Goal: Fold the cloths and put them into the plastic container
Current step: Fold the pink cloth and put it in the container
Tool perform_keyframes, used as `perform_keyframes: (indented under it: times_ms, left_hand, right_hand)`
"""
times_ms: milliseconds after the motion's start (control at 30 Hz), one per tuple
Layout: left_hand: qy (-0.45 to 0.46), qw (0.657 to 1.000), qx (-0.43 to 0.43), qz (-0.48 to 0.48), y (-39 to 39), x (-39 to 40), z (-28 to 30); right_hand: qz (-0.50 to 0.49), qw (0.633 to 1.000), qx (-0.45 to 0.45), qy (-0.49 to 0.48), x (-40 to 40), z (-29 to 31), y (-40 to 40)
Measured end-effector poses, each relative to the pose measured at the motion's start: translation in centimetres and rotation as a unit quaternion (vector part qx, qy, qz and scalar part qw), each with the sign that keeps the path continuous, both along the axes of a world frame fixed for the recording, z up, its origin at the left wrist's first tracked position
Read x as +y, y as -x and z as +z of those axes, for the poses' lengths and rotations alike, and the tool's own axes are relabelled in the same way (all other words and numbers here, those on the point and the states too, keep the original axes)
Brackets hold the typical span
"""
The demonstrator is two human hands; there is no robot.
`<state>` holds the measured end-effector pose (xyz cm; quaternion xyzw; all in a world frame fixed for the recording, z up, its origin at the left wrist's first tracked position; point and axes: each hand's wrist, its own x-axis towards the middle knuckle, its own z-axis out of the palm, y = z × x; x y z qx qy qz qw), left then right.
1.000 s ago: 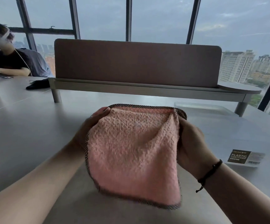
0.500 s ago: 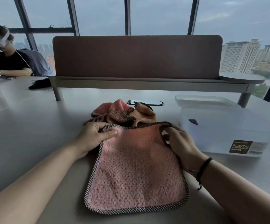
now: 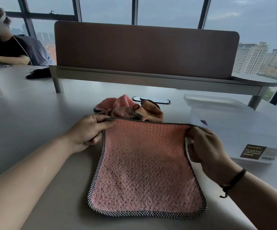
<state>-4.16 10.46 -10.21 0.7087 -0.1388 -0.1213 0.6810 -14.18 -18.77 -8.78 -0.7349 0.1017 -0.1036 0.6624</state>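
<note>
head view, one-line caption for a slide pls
Both hands, left hand and right hand, pinch the far corners of a pink cloth spread flat beside the container.

Cloth flat on table, centre. Cloth pile just behind. Plastic container right of cloth; lid behind container. Divider at rear.

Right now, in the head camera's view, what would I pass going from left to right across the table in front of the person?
left hand → pink cloth → right hand → plastic container
</note>
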Motion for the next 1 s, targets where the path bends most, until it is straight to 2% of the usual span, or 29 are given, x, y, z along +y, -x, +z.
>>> perform_keyframes:
  times_ms: [200, 300, 433, 600, 667, 733, 800, 1000]
  left_hand:
    - [0.011, 1.000, -0.005, 0.025, 0.8, -0.5, 1.4]
    - [-0.016, 1.000, -0.012, 0.018, 0.9, -0.2, 1.7]
    - [-0.063, 0.997, -0.029, -0.013, 0.9, 0.7, 1.5]
    - [-0.097, 0.994, -0.017, -0.052, 0.9, 0.9, 1.4]
    - [-0.110, 0.992, -0.016, -0.053, 0.8, 0.8, 1.3]
    - [-0.128, 0.990, -0.030, -0.059, 0.8, 0.9, 1.2]
    - [-0.147, 0.986, -0.036, -0.071, 0.7, 1.0, 1.1]
    - [-0.189, 0.977, -0.054, -0.076, 0.8, 0.9, 1.0]
  right_hand:
    - [0.030, 0.983, -0.018, -0.180, 0.6, 0.2, 0.0]
    - [0.024, 0.980, -0.028, -0.195, 0.1, 0.0, -0.3]
    - [0.033, 0.992, -0.035, -0.120, -0.2, -0.3, -0.3]
    - [0.006, 0.995, -0.019, 0.098, -0.2, -1.0, -0.5]
    - [0.012, 0.980, -0.013, 0.200, -0.3, -1.2, -0.7]
    - [0.016, 0.945, -0.025, 0.327, -0.6, -1.2, -0.6]
    - [0.027, 0.911, -0.040, 0.409, -0.8, -0.9, -0.4]
    - [0.048, 0.886, -0.045, 0.459, -0.7, -0.8, 0.0]
